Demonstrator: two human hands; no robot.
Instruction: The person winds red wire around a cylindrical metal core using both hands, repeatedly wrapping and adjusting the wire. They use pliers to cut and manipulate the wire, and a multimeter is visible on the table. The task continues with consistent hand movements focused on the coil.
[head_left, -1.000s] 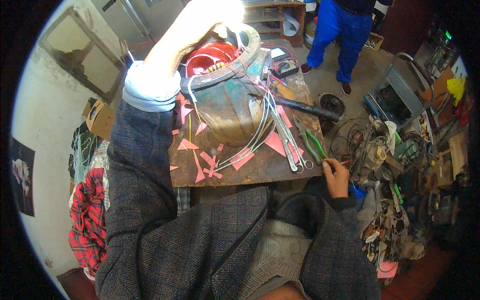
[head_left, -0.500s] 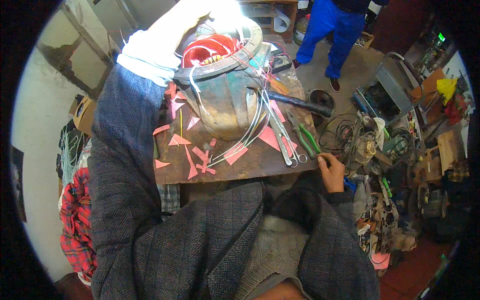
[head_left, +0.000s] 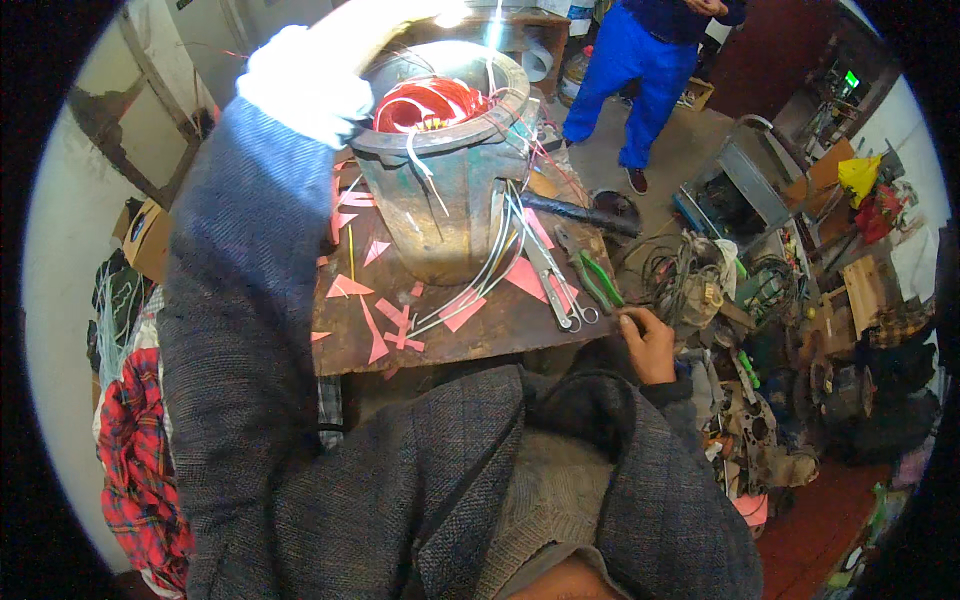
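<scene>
More red wire [head_left: 455, 97] in the pot [head_left: 440, 225] on the counter [head_left: 480, 338] is clear for you since your left hand [head_left: 405, 15] rose, its fingers too bright to tell, your right hand [head_left: 650, 345] loosely curled, empty, near the pliers [head_left: 602, 283].

The left hand [head_left: 400, 14] is glare-obscured and cropped by the upper edge; its grip is indeterminate. The housing rim [head_left: 450, 138] conceals the lower portion of the red coil [head_left: 445, 98].

Shows scuffed, rough metal on the housing [head_left: 445, 200], gloss on red wire [head_left: 445, 98], shiny metal on the ring-handled tool [head_left: 548, 281] near the front right corner of the wooden table [head_left: 480, 345].
</scene>
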